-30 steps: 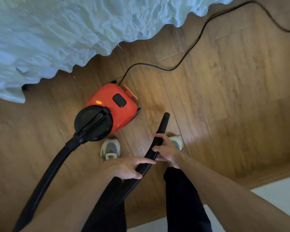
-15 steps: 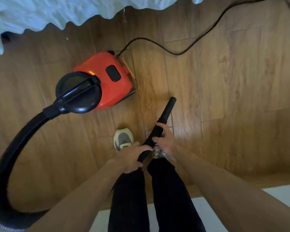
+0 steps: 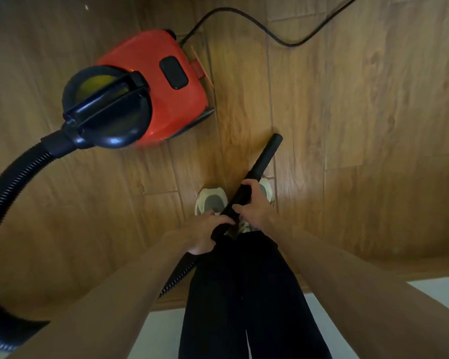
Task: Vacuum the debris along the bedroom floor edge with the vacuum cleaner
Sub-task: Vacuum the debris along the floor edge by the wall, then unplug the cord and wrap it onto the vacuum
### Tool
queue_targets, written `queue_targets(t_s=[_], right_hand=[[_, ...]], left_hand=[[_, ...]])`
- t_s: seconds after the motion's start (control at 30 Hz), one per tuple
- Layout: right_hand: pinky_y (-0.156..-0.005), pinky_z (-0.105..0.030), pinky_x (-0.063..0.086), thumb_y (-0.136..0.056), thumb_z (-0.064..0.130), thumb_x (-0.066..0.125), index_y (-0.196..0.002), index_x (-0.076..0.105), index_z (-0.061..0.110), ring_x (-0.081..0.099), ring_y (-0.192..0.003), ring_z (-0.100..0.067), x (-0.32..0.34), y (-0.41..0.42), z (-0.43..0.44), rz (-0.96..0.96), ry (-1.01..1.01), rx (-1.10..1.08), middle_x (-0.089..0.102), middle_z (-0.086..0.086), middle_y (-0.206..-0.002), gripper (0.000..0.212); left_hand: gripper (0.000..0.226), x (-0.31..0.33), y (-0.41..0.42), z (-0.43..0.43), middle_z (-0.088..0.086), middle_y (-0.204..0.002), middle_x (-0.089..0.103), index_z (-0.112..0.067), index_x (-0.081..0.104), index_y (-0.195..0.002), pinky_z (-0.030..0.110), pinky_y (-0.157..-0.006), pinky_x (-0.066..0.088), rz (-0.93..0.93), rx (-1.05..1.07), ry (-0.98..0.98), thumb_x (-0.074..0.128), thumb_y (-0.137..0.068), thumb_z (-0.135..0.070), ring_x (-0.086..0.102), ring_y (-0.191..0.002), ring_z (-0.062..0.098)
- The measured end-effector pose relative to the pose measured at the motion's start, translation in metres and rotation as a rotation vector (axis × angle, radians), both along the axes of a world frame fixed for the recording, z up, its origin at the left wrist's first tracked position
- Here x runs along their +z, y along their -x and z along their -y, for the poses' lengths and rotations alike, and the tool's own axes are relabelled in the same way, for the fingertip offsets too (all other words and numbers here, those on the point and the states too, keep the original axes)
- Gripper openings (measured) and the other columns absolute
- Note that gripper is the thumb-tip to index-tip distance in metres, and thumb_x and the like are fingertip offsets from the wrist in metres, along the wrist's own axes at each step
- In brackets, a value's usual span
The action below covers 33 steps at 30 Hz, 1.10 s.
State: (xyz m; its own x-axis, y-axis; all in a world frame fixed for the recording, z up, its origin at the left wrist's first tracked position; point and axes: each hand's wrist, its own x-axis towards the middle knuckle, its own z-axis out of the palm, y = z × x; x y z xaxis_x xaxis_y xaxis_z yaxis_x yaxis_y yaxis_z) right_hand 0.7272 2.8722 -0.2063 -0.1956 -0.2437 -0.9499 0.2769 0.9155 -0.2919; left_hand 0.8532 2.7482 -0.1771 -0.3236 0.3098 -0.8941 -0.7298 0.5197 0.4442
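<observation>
Hands are both on the straight black plastic vacuum tube (image 3: 266, 158), which points far and a bit right over the brown wood-plank floor (image 3: 360, 125). Right hand (image 3: 254, 206) has its fingers wrapped round the tube's thicker middle part. Left hand (image 3: 205, 233) sits just nearer, fingers curled round the end where the black ribbed hose (image 3: 8, 193) joins.

The hose dips beside the black trousers (image 3: 244, 294), loops wide on the left and ends at the red canister vacuum cleaner (image 3: 171, 99) with the round black front. That one sits on the floor, far left of the hands. A thin black power cord (image 3: 244, 20) snakes off from its far end toward the top right.

Pale grey sneakers (image 3: 211, 202) poke out right under the hands. A tiny white speck (image 3: 86, 7) lies on the floor at the far left. Can't tell if the tube's tip touches the floor.
</observation>
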Motion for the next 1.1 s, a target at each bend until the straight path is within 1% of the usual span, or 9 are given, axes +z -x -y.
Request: queue_targets(t_s=[0.17, 0.33, 0.43, 0.5, 0.57, 0.63, 0.73, 0.97, 1.1], right_hand=[[-0.088, -0.041, 0.053, -0.089, 0.025, 0.069, -0.137, 0.032, 0.022, 0.061, -0.101, -0.025, -0.003, 0.001, -0.003, -0.098, 0.033, 0.274, 0.055, -0.01, -0.117, 0.06], [-0.091, -0.048, 0.053, -0.091, 0.031, 0.064, -0.138, 0.029, 0.022, 0.059, -0.106, -0.032, 0.015, 0.018, 0.004, -0.124, -0.044, 0.419, 0.051, -0.015, -0.12, 0.059], [-0.088, -0.047, 0.054, -0.094, 0.032, 0.06, -0.136, 0.03, 0.018, 0.06, -0.104, -0.033, 0.039, 0.037, 0.013, -0.131, -0.049, 0.55, 0.053, -0.016, -0.12, 0.054], [-0.084, -0.044, 0.053, -0.095, 0.033, 0.057, -0.136, 0.03, 0.017, 0.06, -0.102, -0.032, 0.062, 0.055, 0.022, -0.153, -0.035, 0.588, 0.053, -0.014, -0.117, 0.052], [-0.084, -0.039, 0.051, -0.096, 0.033, 0.055, -0.14, 0.028, 0.016, 0.059, -0.105, -0.032, 0.089, 0.076, 0.036, -0.196, -0.016, 0.606, 0.052, -0.013, -0.119, 0.053], [-0.09, -0.041, 0.05, -0.097, 0.035, 0.054, -0.148, 0.021, 0.017, 0.055, -0.114, -0.034, 0.122, 0.101, 0.054, -0.24, -0.006, 0.637, 0.049, -0.016, -0.129, 0.064], [-0.095, -0.045, 0.048, -0.096, 0.043, 0.054, -0.155, 0.005, 0.024, 0.051, -0.122, -0.034, 0.182, 0.144, 0.084, -0.36, -0.01, 0.681, 0.039, -0.016, -0.144, 0.079], [-0.096, -0.04, 0.045, -0.093, 0.045, 0.059, -0.155, 0.014, 0.021, 0.048, -0.126, -0.033, 0.369, 0.248, 0.138, -0.668, 0.07, 0.561, 0.044, -0.015, -0.143, 0.081], [-0.096, -0.046, 0.047, -0.092, 0.045, 0.057, -0.152, 0.018, 0.023, 0.047, -0.123, -0.035, 0.491, 0.299, 0.153, -0.845, 0.107, 0.512, 0.041, -0.015, -0.138, 0.076]], left_hand=[[0.069, -0.011, -0.004, -0.001, 0.004, -0.138, 0.037, -0.041, 0.036, -0.144, 0.04, -0.102, 0.047, 0.033, -0.01, 0.049, 0.061, -0.089, -0.007, 0.044, -0.125, 0.026], [0.068, 0.006, 0.018, 0.021, 0.005, -0.129, 0.041, -0.023, 0.032, -0.146, 0.039, -0.096, 0.05, 0.019, 0.034, 0.212, 0.061, -0.086, -0.036, 0.048, -0.118, 0.025], [0.069, 0.035, 0.04, 0.041, 0.01, -0.131, 0.042, -0.016, 0.03, -0.143, 0.038, -0.092, 0.049, 0.017, 0.031, 0.338, 0.059, -0.088, -0.042, 0.048, -0.115, 0.027], [0.072, 0.067, 0.071, 0.067, 0.012, -0.145, 0.036, -0.012, 0.024, -0.15, 0.036, -0.103, 0.039, 0.021, 0.055, 0.381, 0.057, -0.093, -0.04, 0.042, -0.128, 0.029], [0.061, 0.114, 0.117, 0.102, 0.011, -0.144, 0.046, -0.018, 0.039, -0.147, 0.033, -0.104, 0.037, -0.101, 0.137, 0.513, 0.06, -0.093, -0.037, 0.046, -0.129, 0.026], [0.056, 0.163, 0.153, 0.13, 0.011, -0.138, 0.052, -0.018, 0.047, -0.142, 0.039, -0.101, 0.041, -0.212, 0.16, 0.65, 0.062, -0.091, -0.035, 0.051, -0.125, 0.03], [0.083, 0.211, 0.171, 0.144, 0.019, -0.149, 0.032, -0.01, 0.017, -0.152, 0.049, -0.103, 0.042, -0.216, -0.018, 0.623, 0.057, -0.09, -0.048, 0.04, -0.132, 0.041], [0.09, 0.374, 0.253, 0.206, 0.018, -0.157, 0.016, -0.013, -0.001, -0.156, 0.045, -0.105, 0.041, -0.459, -0.043, 0.752, 0.051, -0.092, -0.05, 0.034, -0.138, 0.038], [0.091, 0.482, 0.298, 0.234, 0.018, -0.154, 0.02, -0.012, 0.0, -0.155, 0.044, -0.101, 0.044, -0.588, -0.052, 0.876, 0.053, -0.092, -0.05, 0.039, -0.133, 0.037]])
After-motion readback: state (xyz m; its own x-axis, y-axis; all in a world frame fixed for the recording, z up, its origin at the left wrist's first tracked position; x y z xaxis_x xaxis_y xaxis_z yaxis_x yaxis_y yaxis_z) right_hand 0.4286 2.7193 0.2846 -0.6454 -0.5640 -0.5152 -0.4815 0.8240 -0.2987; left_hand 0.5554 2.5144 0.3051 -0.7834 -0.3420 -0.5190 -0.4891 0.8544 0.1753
